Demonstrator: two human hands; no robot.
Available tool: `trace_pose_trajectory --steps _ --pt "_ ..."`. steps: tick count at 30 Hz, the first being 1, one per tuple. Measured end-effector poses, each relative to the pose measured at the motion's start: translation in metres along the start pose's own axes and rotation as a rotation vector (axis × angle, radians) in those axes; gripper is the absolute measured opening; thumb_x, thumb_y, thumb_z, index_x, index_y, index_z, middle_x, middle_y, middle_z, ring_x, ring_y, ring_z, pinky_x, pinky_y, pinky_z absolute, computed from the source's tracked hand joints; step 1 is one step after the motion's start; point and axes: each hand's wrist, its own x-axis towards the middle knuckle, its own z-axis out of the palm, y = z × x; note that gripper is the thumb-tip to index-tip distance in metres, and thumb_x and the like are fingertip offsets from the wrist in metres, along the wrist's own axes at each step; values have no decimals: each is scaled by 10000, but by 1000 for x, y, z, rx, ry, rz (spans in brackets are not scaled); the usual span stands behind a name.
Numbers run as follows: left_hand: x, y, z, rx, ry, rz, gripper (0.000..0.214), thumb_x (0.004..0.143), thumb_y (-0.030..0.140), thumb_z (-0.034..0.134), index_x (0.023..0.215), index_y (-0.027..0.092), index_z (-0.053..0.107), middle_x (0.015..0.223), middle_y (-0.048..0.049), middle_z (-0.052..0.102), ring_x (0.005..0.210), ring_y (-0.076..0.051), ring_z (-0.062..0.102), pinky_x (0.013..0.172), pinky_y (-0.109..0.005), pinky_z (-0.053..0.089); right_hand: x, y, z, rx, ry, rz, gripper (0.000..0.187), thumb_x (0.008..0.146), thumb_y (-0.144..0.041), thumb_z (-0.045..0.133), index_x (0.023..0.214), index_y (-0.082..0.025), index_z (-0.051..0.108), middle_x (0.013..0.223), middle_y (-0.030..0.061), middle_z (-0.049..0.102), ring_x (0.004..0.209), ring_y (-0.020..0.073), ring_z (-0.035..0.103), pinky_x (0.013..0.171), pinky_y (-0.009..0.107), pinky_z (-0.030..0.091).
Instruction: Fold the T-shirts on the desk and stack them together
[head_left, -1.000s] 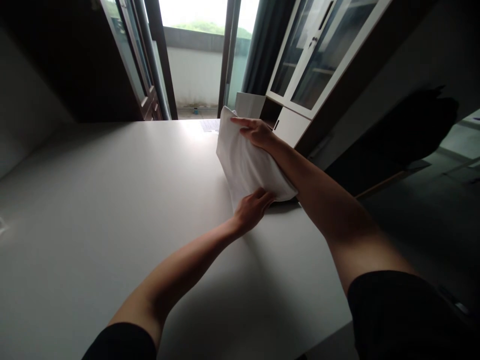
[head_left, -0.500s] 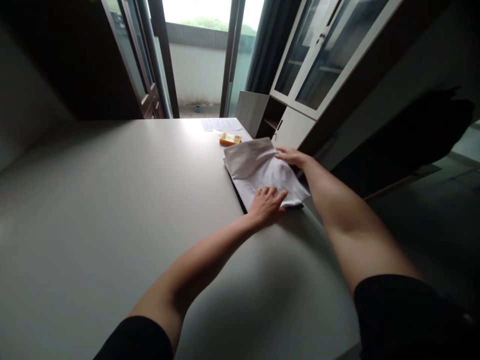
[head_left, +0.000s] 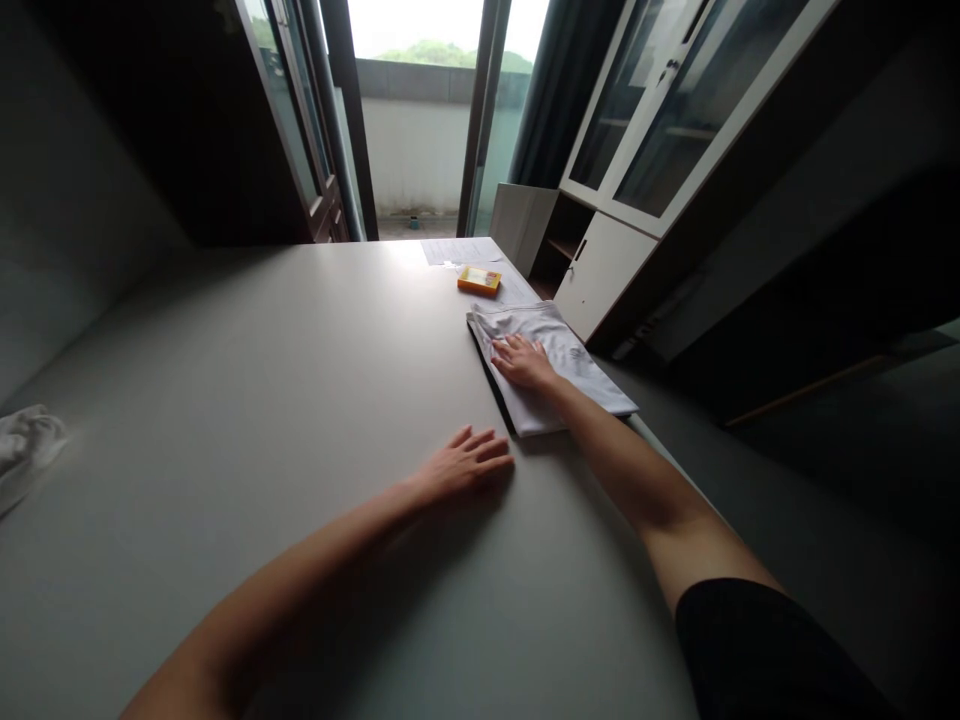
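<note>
A folded white cloth (head_left: pixel 570 365) lies flat near the right edge of the grey table (head_left: pixel 262 400), on top of something dark and thin. My right hand (head_left: pixel 523 362) rests palm down on the cloth with fingers spread, open. My left hand (head_left: pixel 465 464) lies flat on the bare table just left of the cloth's near corner, fingers stretched out, holding nothing.
A small orange box (head_left: pixel 480 280) and sheets of paper (head_left: pixel 461 251) sit beyond the cloth at the far end. A crumpled white cloth (head_left: pixel 26 445) lies at the table's left edge. Glass-door cabinets (head_left: pixel 645 130) stand to the right, sliding doors at the back.
The cloth was held up by both hands, then laid down flat. My left hand has come off it onto the table, and my right hand now presses on top of it.
</note>
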Motion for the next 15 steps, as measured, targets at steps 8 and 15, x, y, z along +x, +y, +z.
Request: trace_pose_trajectory --steps 8,15 --pt "-365 -67 -86 483 207 -1007 554 1011 471 336 1455 226 558 1605 -138 443 1514 -372 333 1212 -616 240 7 -10 21 41 127 47 560 1018 -528 491 1500 -247 547 1592 192 439 1480 374 358 1166 729 169" --pt "-549 -25 -145 540 114 -1816 526 952 473 381 1287 136 606 1243 -163 682 1162 -401 607 923 -499 493 3 -93 43 92 342 -120 451 1016 -399 479 1374 -174 636 1524 241 493 1411 353 419 1198 585 227"
